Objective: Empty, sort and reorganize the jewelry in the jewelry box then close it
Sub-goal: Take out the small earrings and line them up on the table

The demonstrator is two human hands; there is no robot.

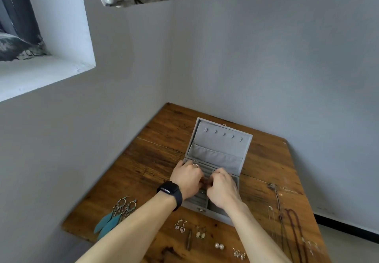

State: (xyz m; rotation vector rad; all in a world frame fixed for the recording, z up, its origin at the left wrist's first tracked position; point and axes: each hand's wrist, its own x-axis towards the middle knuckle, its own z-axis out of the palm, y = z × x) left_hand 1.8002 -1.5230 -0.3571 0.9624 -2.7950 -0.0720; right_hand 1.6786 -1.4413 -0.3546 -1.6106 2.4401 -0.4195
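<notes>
Centre of frame, on the worktop (155,160): box (192,204) open, lid (220,139) leaning back toward the wall.

Grips: left grip (187,175) and right grip (222,188) are both curled over the tray, fingertips meeting on a small brown item (205,183). It is too small to identify.

Contents:
- Lid: a row of hooks, all bare. Nothing shows in the pocket below them.
- Tray: ridged rolls on the left and open cells on the right, mostly hidden by the grips. Two tiny studs (202,192) sit in the near rolls. The near right cell looks dark, with nothing seen in it.

Outside the box:
- Lower left: feather earrings (110,219).
- Bottom centre: heart earrings (180,226), oval earrings (200,233) and pearl studs (219,246).
- Right: necklaces (291,228), laid out lengthwise.

Risks (judgement):
- The pinch is fine and shared between two grips. A slip would likely drop the item into a roll gap, where it is hard to recover.
- Both forearms pass over the bottom-centre earrings, so a low pull-back could sweep them off the near edge.
- A nudge to the box may bring the lid down on the fingers.
- The necklaces lie close together, and a careless pick could tangle them.
</notes>
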